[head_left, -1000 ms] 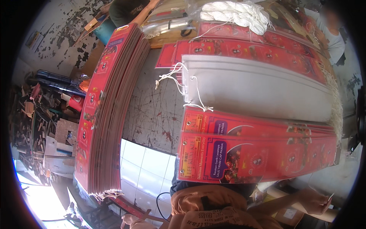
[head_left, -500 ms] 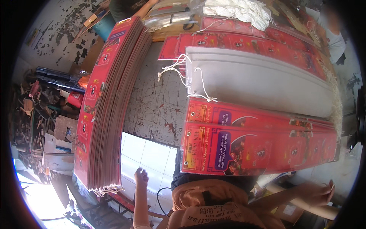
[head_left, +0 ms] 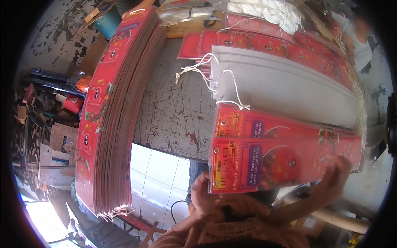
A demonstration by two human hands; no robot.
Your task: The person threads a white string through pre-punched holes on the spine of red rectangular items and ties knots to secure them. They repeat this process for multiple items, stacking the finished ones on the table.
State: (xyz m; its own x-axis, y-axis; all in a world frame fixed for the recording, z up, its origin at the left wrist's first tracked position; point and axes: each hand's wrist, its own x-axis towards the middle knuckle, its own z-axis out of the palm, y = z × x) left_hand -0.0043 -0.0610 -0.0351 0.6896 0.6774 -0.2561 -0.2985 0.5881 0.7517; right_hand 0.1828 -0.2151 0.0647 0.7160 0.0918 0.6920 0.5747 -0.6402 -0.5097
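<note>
Your left hand [head_left: 203, 197] is closed on the near left end of a long red printed card [head_left: 281, 165], and your right hand [head_left: 335, 178], blurred, has its fingers spread against the card's right part; how tightly it grips you cannot tell. The card hangs over the table's [head_left: 173, 115] near edge, just beside the matching red stack [head_left: 264, 124] and grey-backed cards [head_left: 285, 87] with white string loops [head_left: 194, 68]. A tall pile of red cards [head_left: 111, 115] stands left, its near end frayed and hard to read.

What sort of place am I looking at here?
Probably a small packaging workshop. A tall stack of red printed cards lies on a scratched worktable, beside strung white-backed cards and a bundle of white string. Both hands grip one red card.
</note>
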